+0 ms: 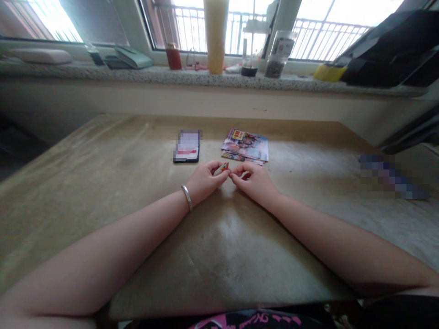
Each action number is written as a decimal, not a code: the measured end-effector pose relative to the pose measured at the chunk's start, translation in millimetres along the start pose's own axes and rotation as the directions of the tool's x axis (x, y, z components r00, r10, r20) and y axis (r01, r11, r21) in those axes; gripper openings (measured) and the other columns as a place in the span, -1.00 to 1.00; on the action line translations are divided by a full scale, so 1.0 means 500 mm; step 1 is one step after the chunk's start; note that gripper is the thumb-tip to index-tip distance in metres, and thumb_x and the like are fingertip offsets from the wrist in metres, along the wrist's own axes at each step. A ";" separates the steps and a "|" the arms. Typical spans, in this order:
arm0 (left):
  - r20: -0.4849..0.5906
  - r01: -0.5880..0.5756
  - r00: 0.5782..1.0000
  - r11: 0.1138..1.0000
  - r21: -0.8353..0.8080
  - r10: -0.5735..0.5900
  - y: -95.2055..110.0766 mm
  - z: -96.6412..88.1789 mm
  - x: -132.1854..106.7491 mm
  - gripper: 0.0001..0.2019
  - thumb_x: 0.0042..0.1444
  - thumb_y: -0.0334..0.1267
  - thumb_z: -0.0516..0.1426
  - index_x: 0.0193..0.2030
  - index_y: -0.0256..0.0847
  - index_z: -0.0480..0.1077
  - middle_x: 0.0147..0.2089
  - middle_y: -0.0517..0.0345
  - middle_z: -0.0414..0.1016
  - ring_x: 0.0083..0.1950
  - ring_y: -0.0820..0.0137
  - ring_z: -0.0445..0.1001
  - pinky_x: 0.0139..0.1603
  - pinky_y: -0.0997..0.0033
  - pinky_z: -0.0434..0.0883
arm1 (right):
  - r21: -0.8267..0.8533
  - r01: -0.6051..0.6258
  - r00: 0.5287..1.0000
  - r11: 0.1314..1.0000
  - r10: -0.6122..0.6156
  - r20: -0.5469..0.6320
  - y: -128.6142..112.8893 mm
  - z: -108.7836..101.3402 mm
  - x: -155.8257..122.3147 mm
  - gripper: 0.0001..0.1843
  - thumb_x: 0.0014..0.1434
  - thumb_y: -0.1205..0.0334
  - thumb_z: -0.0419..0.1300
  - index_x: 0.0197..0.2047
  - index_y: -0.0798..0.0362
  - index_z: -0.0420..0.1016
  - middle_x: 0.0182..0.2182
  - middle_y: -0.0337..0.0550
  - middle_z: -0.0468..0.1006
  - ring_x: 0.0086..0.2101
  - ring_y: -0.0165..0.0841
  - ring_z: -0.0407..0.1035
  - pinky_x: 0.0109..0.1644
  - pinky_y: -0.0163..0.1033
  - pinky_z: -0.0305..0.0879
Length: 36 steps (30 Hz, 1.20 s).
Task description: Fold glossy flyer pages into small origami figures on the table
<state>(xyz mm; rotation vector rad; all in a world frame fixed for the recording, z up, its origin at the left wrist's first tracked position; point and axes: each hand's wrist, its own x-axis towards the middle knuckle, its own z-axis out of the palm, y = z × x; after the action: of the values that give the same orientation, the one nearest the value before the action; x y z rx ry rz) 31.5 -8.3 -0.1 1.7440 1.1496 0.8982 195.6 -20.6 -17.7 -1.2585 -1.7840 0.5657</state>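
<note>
My left hand [206, 178], with a silver bangle [187, 197] at the wrist, is closed around a small pale item with an orange-red and dark end [225, 167]. Fingers cover most of this item, so its kind does not show. My right hand [254, 181] is pinched, its thumb and fingertips right beside the item's end. Whether the right fingers grip part of it is too small to tell. Just beyond my hands lie a small stack of glossy printed packets [245, 145] and a phone [187, 146], its screen lit and blurred out.
The tan table [164, 265] runs up to the wall. A blurred bluish item [394, 178] lies at its right. On the granite windowsill [137, 73] stand a red jar [173, 57], a tall yellowish cylinder [216, 36], a clear container [279, 55] and a black bag [387, 55].
</note>
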 end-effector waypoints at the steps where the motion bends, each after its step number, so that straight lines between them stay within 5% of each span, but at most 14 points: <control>1: -0.001 -0.001 1.000 1.000 0.008 0.001 -0.001 0.001 0.000 -0.84 -0.02 -0.20 0.14 -0.38 -0.26 0.39 -0.53 0.30 0.32 -0.49 0.52 0.25 -0.45 0.54 0.23 | -0.006 0.010 1.000 1.000 -0.010 -0.006 -0.001 0.000 -0.001 -0.85 0.05 0.17 0.21 -0.47 0.06 0.46 -0.48 -0.19 0.52 -0.44 -0.39 0.36 -0.38 -0.27 0.28; 11: -0.024 -0.088 0.996 0.992 0.085 0.090 -0.010 -0.002 0.008 -0.88 -0.02 -0.25 0.13 -0.37 -0.25 0.40 -0.41 0.25 0.39 -0.34 0.45 0.33 -0.25 0.48 0.28 | -0.209 0.190 0.981 0.959 -0.191 0.018 -0.015 -0.005 -0.009 -0.89 0.08 0.26 0.18 -0.46 0.05 0.43 -0.44 -0.18 0.49 -0.37 -0.37 0.34 -0.31 -0.26 0.25; 20: 0.041 -0.025 0.999 0.971 -0.240 0.036 -0.013 -0.005 0.007 -0.69 -0.05 -0.03 0.23 -0.43 -0.29 0.41 -0.48 0.22 0.37 -0.45 0.51 0.30 -0.38 0.51 0.26 | 0.039 0.003 0.991 0.999 -0.008 0.135 0.005 0.009 0.002 -0.83 0.03 0.15 0.22 -0.39 0.09 0.47 -0.43 -0.19 0.50 -0.43 -0.40 0.35 -0.38 -0.31 0.25; 31: 0.093 -0.007 0.995 0.959 -0.282 0.034 -0.027 -0.006 0.013 -0.68 -0.04 -0.20 0.24 -0.14 -0.30 0.40 -0.31 0.14 0.54 -0.30 0.45 0.49 -0.22 0.46 0.41 | 0.110 -0.123 0.988 0.986 0.110 0.112 0.014 0.001 0.014 -0.80 0.00 0.12 0.17 -0.53 0.07 0.38 -0.60 -0.29 0.39 -0.55 -0.47 0.21 -0.47 -0.34 0.11; 36: 0.093 0.004 0.996 0.978 -0.210 0.016 -0.037 -0.009 0.016 -0.70 -0.07 -0.29 0.27 -0.16 -0.30 0.40 -0.25 0.09 0.56 -0.27 0.45 0.51 -0.19 0.43 0.43 | 0.111 -0.127 0.987 0.986 0.115 0.111 0.011 -0.006 0.017 -0.83 0.00 0.18 0.13 -0.53 0.07 0.37 -0.58 -0.28 0.41 -0.56 -0.47 0.21 -0.46 -0.33 0.12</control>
<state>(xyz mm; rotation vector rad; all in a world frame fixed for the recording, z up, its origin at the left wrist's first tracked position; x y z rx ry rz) 23.9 4.3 -14.3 1.6009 0.9527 0.8970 199.8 -11.0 -16.9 -1.2823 -1.7395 0.8075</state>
